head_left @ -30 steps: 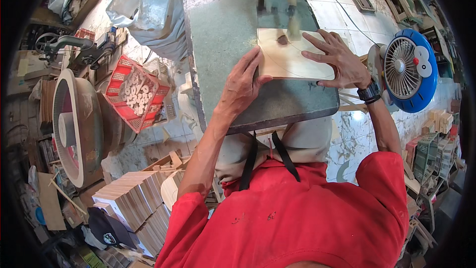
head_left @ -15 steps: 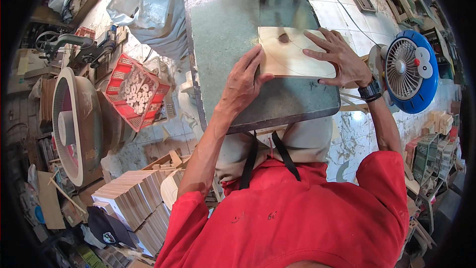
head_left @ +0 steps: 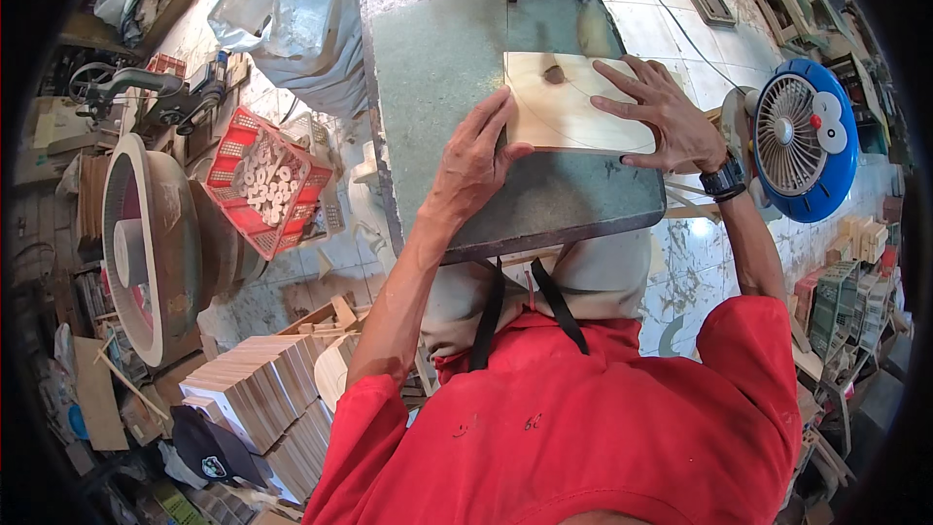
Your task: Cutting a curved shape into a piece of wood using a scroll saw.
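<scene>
A pale wooden board (head_left: 573,107) with a dark knot and a thin curved line lies on the grey-green machine table (head_left: 428,68). My left hand (head_left: 476,156) holds its left edge, fingers together and thumb at the near corner. My right hand (head_left: 671,117) grips the right part, fingers spread over the top and thumb at the near edge. Just beyond the board, upright machine parts (head_left: 592,15) stand over the table, partly blurred; the blade cannot be made out.
A red crate of small pale pieces (head_left: 267,180) and a large round machine part (head_left: 126,248) are at left. A blue fan (head_left: 807,141) stands at right, a wrapped bundle (head_left: 282,10) upper left. Stacked wooden boards (head_left: 248,384) lie lower left.
The board and both hands have shifted very slightly away from me since a second ago. The blurred machine parts above the board look different between frames.
</scene>
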Available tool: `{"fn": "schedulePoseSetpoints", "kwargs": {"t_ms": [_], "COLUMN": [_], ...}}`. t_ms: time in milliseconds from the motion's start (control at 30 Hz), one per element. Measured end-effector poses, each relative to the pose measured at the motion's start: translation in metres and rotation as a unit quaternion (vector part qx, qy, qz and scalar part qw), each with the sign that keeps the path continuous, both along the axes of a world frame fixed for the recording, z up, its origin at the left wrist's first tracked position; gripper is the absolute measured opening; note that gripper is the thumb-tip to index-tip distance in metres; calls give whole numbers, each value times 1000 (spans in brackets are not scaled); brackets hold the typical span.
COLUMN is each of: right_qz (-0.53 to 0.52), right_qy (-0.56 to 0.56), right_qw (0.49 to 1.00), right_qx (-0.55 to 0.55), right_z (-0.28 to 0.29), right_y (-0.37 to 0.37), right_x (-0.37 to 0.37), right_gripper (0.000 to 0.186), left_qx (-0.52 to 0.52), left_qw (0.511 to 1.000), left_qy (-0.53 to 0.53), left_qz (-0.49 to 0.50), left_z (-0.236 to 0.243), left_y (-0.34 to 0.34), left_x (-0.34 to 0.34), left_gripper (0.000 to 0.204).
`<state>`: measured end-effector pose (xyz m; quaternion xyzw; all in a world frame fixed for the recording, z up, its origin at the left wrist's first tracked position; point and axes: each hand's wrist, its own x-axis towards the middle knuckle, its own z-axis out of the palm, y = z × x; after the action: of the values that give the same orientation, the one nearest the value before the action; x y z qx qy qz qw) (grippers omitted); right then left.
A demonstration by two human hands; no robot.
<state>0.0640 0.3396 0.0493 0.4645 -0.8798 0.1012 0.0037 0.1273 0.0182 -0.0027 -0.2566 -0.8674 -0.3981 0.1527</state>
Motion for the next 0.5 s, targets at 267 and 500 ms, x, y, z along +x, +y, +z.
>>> {"fn": "schedulePoseSetpoints", "kwargs": {"t_ms": [267,500], "right_qz": [-14,-16], "right_qy": [23,19], "right_qw": [1000,1000], "right_qx": [8,2], "right_z": [-1,-2], "right_y": [-4,-4], "right_x": [9,10], "right_gripper": [88,92], "left_qx": [8,13], "left_qw": [1000,1000], "left_qy": [-15,-24], "left_qz": [-12,-16], "left_z": [-2,-1], "left_y": [-5,-5], "left_x": [-3,-5], "left_gripper": [54,55]}}
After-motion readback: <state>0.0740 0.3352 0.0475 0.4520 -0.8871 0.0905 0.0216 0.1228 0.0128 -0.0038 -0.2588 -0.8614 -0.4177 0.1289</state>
